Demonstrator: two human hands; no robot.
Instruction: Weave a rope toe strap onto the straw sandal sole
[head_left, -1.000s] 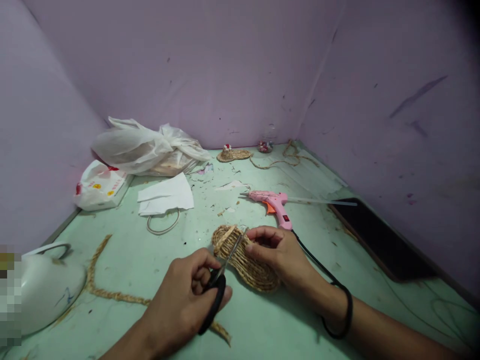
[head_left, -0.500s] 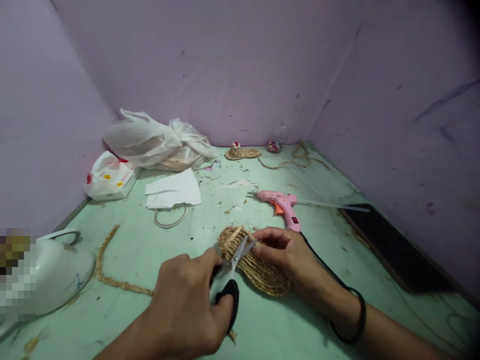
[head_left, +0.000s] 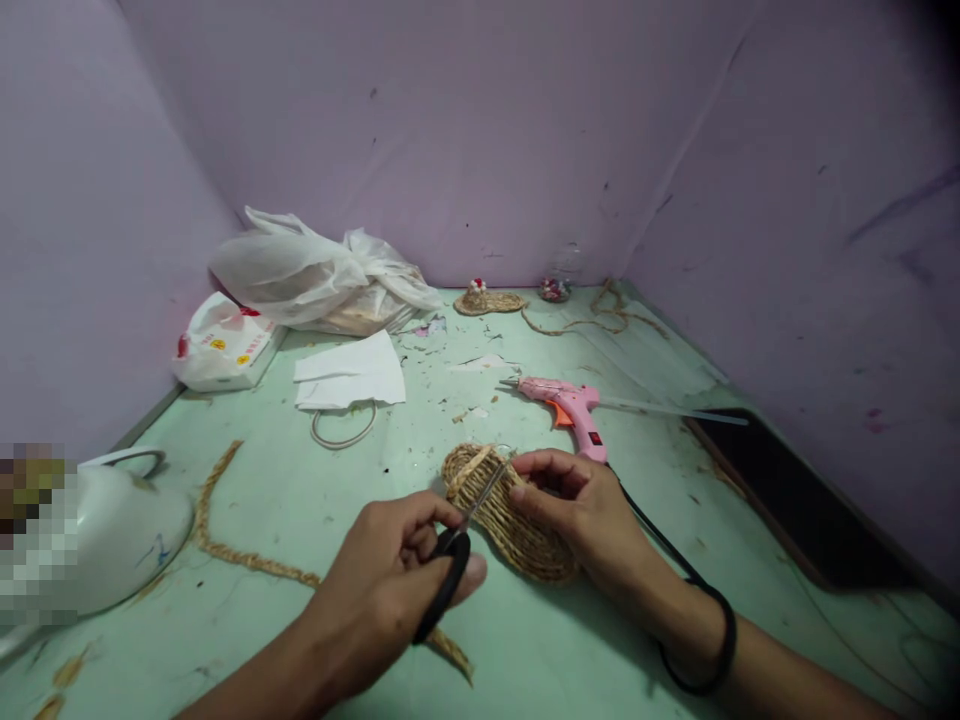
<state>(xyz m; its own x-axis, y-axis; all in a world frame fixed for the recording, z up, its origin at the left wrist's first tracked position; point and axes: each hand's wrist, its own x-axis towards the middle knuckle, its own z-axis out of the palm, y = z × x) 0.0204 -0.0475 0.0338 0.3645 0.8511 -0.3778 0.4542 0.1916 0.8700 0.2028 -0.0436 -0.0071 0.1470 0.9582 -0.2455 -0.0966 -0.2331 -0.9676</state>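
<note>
My left hand [head_left: 394, 580] grips black-handled scissors [head_left: 444, 585], fingers through the loops. Their blades are together and point up and right across a woven straw slipper sole [head_left: 525, 535]. With thumb and fingertips, my right hand [head_left: 574, 500] pinches the sole's right edge, close to the blade tips; whatever small strand lies between those fingers is hard to make out. A pale strap piece crosses the toe end of the sole. Under my left hand runs a braided straw cord [head_left: 259, 563], its end showing below the scissors.
A pink glue gun [head_left: 566, 405] lies just beyond my right hand, near a dark phone-like slab [head_left: 795, 500]. Behind are a finished-looking small straw slipper [head_left: 491, 302], a jar of beads [head_left: 555, 290], a plastic bag [head_left: 322, 280] and white paper [head_left: 351, 372]. A white lamp-like object [head_left: 127, 540] stands left.
The scissor blades have gone from spread to closed, and my left hand's fingers have drawn together on the handles. My right hand keeps its pinch on the sole. The view has shifted slightly.
</note>
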